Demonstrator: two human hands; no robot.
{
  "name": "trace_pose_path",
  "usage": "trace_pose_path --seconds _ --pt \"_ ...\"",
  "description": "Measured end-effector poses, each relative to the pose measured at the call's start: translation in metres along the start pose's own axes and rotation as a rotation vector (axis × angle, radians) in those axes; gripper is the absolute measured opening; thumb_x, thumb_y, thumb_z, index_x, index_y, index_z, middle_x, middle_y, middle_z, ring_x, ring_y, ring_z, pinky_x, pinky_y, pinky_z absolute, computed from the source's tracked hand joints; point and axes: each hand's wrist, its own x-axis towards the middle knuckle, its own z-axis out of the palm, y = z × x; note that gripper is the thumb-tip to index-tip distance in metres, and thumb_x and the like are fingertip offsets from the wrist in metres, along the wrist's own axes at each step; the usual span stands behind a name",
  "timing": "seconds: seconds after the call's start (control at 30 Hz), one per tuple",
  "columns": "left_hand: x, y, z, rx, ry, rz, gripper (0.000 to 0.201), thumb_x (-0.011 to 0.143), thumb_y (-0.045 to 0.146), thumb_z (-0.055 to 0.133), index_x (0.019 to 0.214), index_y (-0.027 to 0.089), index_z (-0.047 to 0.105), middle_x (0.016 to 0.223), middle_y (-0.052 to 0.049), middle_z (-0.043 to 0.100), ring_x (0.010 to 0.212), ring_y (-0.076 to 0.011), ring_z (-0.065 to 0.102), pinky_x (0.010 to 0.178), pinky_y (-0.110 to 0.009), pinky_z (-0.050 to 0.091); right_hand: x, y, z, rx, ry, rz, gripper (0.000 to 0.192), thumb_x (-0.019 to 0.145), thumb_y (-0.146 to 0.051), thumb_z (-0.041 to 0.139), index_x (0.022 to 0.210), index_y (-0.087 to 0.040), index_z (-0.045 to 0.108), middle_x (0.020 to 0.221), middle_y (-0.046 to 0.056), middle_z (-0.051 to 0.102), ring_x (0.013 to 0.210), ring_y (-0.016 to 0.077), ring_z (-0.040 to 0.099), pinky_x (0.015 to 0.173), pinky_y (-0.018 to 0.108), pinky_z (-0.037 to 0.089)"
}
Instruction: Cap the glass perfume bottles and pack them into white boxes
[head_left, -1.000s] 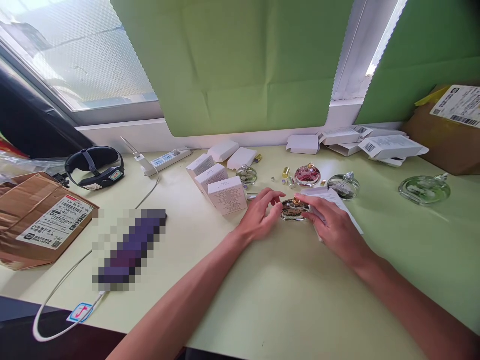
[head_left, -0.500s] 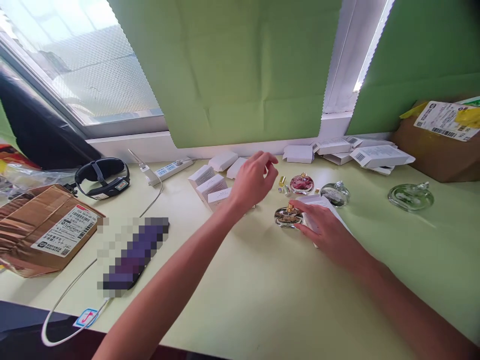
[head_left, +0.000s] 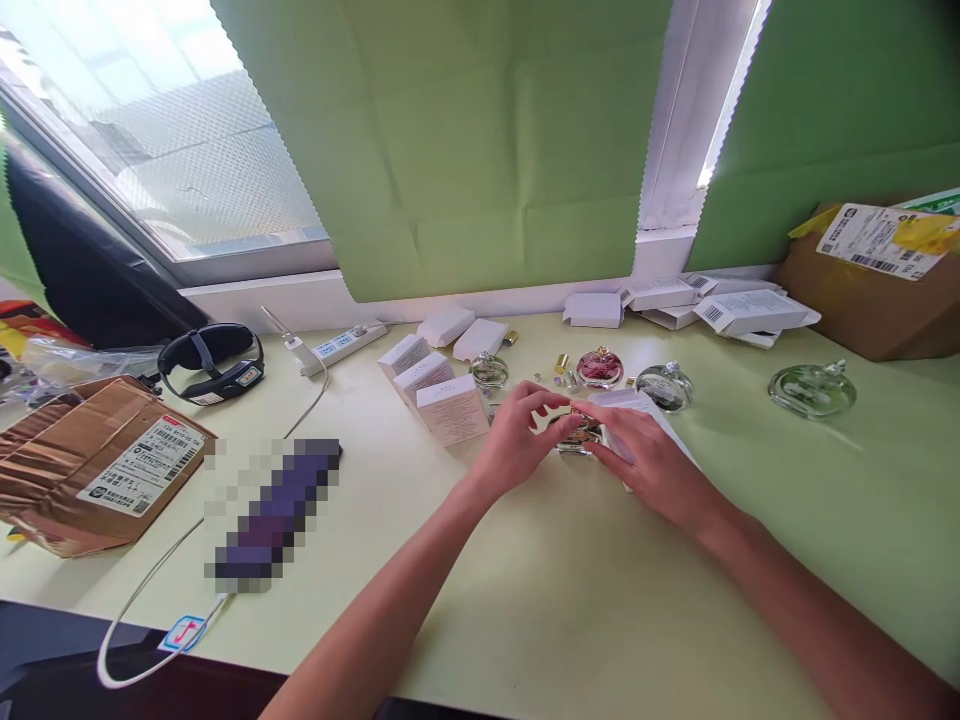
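Observation:
A clear glass perfume bottle [head_left: 576, 440] with a gold neck stands on the table between my hands, partly covered by fingers. My right hand [head_left: 654, 455] grips it from the right, forefinger at the neck and thumb low on its side. My left hand [head_left: 521, 440] is closed at the bottle's top from the left, fingers bent; anything small in them is hidden. Under my right hand lies a white box [head_left: 630, 400]. Just behind are a red perfume bottle [head_left: 600, 368], a clear one [head_left: 666, 386] and a gold cap [head_left: 562, 364].
Several white cartons [head_left: 450, 408] stand on the left, with a small round bottle [head_left: 489, 370] beside them. A green bottle [head_left: 811, 390] sits to the right. Flattened cartons [head_left: 757, 310] and a brown box [head_left: 862, 290] line the back. A phone [head_left: 277, 510] with a cable lies left.
My left hand has come back toward me and down to the top of the perfume bottle. My right hand stays on the bottle. The small round bottle by the cartons is uncovered.

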Motion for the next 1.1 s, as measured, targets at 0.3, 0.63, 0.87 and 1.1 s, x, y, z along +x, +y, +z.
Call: trace_pose_path --seconds 0.3,0.63,0.87,1.1 --pt "0.013 -0.007 0.004 -0.213 -0.051 -0.072 0.026 0.086 0.045 0.069 0.096 0.023 0.077 0.101 -0.005 0.067 0.083 -0.0145 0.059 0.069 -0.027 0.047 0.000 0.000 0.002 -0.006 0.031 0.006 0.049 0.102 -0.025 0.048 0.149 -0.033 0.037 0.136 0.004 0.065 0.123 0.0230 0.062 0.102 0.043 0.047" --pt "0.005 -0.020 0.014 -0.607 -0.082 -0.220 0.030 0.084 0.045 0.073 0.104 0.024 0.078 0.109 -0.006 0.065 0.097 -0.0189 0.058 0.083 -0.029 0.044 -0.001 0.001 0.004 -0.011 0.088 0.014 0.060 0.100 -0.026 0.054 0.153 -0.037 0.028 0.128 0.003 0.069 0.114 0.0240 0.066 0.097 0.041 0.050" --pt "0.005 -0.025 0.019 -0.401 0.007 -0.085 0.022 0.083 0.041 0.074 0.100 0.027 0.079 0.102 -0.006 0.060 0.090 -0.0160 0.055 0.071 -0.026 0.042 -0.001 0.006 0.007 0.002 0.051 -0.015 0.058 0.101 -0.022 0.051 0.153 -0.036 0.029 0.119 0.002 0.071 0.121 0.0231 0.062 0.102 0.042 0.046" --pt "0.005 -0.026 0.021 -0.315 0.055 -0.048 0.017 0.084 0.037 0.074 0.095 0.025 0.079 0.099 -0.005 0.062 0.085 -0.0146 0.054 0.069 -0.027 0.040 0.001 0.002 0.004 0.004 0.035 -0.025 0.049 0.101 -0.019 0.051 0.146 -0.035 0.040 0.121 0.002 0.070 0.118 0.0211 0.063 0.097 0.039 0.048"
